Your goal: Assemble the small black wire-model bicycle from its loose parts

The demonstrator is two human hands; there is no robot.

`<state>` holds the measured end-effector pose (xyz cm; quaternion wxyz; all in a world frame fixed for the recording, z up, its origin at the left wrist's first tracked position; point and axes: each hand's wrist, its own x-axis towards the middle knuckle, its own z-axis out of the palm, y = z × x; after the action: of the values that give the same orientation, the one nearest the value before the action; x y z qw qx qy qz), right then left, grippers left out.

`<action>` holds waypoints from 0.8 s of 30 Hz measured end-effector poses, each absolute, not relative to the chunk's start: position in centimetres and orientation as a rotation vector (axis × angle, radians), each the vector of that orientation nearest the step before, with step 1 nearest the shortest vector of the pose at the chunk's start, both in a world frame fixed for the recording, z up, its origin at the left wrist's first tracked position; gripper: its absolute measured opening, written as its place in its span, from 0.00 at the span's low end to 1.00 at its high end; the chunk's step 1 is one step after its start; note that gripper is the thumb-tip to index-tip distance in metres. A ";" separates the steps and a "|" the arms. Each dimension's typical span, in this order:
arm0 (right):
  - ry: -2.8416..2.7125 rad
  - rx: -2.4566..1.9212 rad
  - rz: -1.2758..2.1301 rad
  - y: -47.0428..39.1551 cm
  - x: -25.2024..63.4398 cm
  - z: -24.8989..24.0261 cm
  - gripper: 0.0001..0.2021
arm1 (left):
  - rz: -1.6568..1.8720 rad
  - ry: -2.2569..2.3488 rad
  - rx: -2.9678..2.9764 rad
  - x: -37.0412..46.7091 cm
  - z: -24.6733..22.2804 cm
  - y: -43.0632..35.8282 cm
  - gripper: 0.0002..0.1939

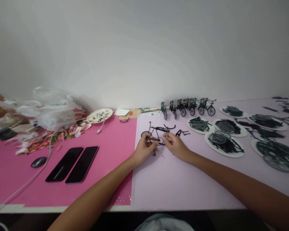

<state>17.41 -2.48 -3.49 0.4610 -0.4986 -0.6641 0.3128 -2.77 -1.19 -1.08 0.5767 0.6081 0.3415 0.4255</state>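
Note:
A black miniature bicycle (162, 129), partly assembled, is between my hands over the lilac table covering. My left hand (144, 148) closes round its lower front part, with a front wheel (145, 133) showing above the fingers. At the rear end of the frame, my right hand (177, 146) pinches with thumb and forefinger; what sits between the fingertips is too small to name. A curved black strip (170, 127) lies just behind the bicycle. Right of it rests an angular black part (182, 132). Tiny dark bits (163, 156) lie in front of the hands.
Several finished miniature bicycles (192, 107) stand in a row by the wall. White plates (231, 155) with bicycle parts cover the right side. On the pink left side are two phones (82, 165), a mouse (39, 162), a cable, a plate (89, 118) of small pieces and plastic bags (53, 110).

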 end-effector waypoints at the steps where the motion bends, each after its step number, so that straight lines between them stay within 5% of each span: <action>1: -1.635 -1.232 0.764 -2.5 17.4 -3.5 0.16 | 0.994 0.800 1.417 -2.8 -1.1 -1.2 0.27; 8: -1.697 -1.254 0.663 -2.5 17.5 -3.2 0.13 | 1.050 0.824 1.382 -3.0 -1.5 -0.6 0.26; 16: -2.053 -1.349 0.032 -2.6 17.9 -2.6 0.03 | 1.192 0.865 1.275 -3.2 -1.4 0.1 0.27; 24: -2.095 -1.295 -0.031 -2.1 18.1 -3.1 0.04 | 1.216 0.904 1.278 -3.3 -1.4 0.1 0.29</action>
<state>18.12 -2.11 -3.06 0.3327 -0.4956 -0.8022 -0.0118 -3.31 0.12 -1.38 0.5477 0.5395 0.3816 0.5132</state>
